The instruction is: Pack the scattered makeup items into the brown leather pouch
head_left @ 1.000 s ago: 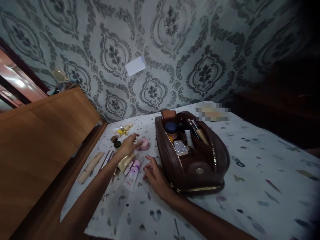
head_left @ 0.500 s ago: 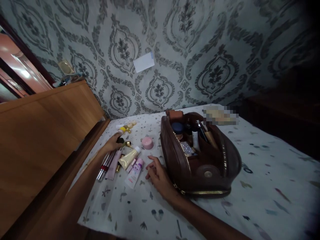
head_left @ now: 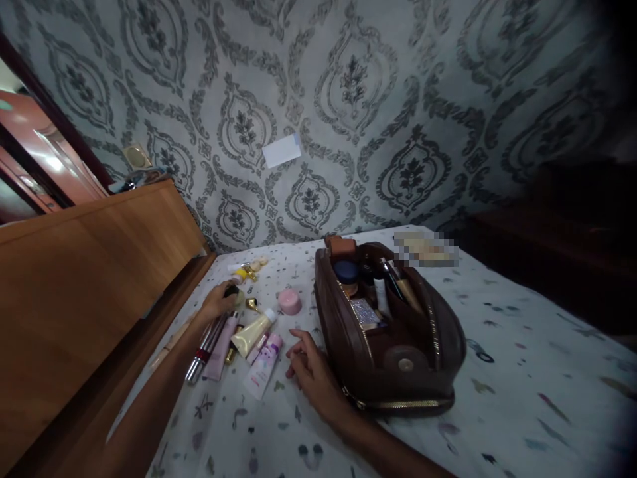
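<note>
The unzipped brown bag (head_left: 391,342) stands right; just left of it, the right hand (head_left: 311,365) is loose, empty. The left hand (head_left: 219,302), farther left, should clear the cosmetic tubes (head_left: 251,335), firmly steadying the dark-capped container (head_left: 233,291) it grasps.

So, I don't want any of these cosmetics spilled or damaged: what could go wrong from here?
The left hand is at a dark-capped container, its forearm close to the silver-and-red tube; a sweep of that arm might set the tube rolling. The brown bag gapes open beside the right hand, so a hard bump could jostle the blue-lidded container inside.
</note>
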The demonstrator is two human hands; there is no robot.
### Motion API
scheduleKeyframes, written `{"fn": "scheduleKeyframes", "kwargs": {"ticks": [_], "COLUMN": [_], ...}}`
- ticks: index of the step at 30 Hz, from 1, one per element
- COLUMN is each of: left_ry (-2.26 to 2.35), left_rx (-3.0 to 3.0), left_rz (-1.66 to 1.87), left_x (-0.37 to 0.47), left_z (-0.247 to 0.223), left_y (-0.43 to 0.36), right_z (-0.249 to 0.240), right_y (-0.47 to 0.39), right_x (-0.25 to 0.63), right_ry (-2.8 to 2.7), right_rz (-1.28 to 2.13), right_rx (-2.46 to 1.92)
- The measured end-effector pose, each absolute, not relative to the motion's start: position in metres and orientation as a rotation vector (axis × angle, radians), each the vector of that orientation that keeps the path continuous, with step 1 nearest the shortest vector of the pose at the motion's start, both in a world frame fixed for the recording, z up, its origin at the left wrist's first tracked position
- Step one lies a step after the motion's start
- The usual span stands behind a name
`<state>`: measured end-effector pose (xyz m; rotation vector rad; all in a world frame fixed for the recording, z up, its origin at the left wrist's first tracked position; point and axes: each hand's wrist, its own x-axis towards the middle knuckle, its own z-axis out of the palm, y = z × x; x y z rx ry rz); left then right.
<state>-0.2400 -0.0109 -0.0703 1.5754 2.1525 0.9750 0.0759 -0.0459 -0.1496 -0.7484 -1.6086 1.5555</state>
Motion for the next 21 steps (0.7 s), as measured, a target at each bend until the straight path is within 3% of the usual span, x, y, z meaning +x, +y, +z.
{"fn": "scheduleKeyframes", "kwargs": {"ticks": [7,21], "left_ry": [1.709,1.171], "left_rx": [1.127,0.755], "left_rz": [1.292,1.197], "left_x": [-0.203,-0.105], "left_z": [-0.058,-0.060], "left_y": [-0.033,-0.056], "right_z": [-0.153,-0.138], "right_y": [-0.046,-0.060], "right_x": [0.075,0.084], "right_ry": [-1.662,-1.922], "right_rz": [1.492,1.176], "right_rx": [-0.691,-0.621]}}
